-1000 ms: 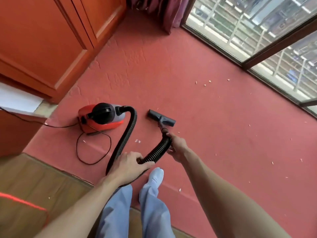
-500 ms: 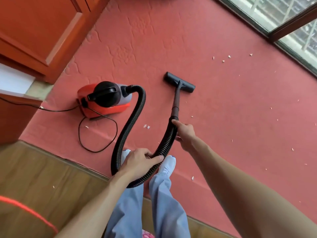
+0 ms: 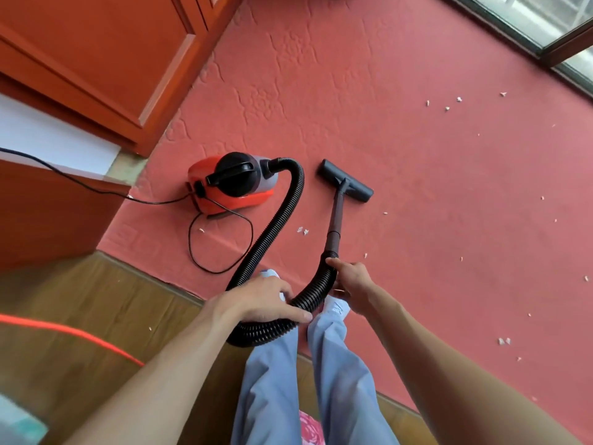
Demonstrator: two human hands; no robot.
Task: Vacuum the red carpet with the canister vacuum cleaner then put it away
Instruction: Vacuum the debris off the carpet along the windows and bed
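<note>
— How far along?
— Barely begun: white scraps dot the red carpet. Left hand and right hand grip the hose; the nozzle rests on the carpet near the canister vacuum.
— Put away?
— Not yet.

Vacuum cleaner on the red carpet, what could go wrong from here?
1. The power cord lies in a slack loop on the carpet beside the hose, near the feet: it might snag a foot or get drawn into the floor nozzle.
2. The left hand and the right hand hold the hose in a tight U-bend: it may kink, or a tug could tip the canister.
</note>
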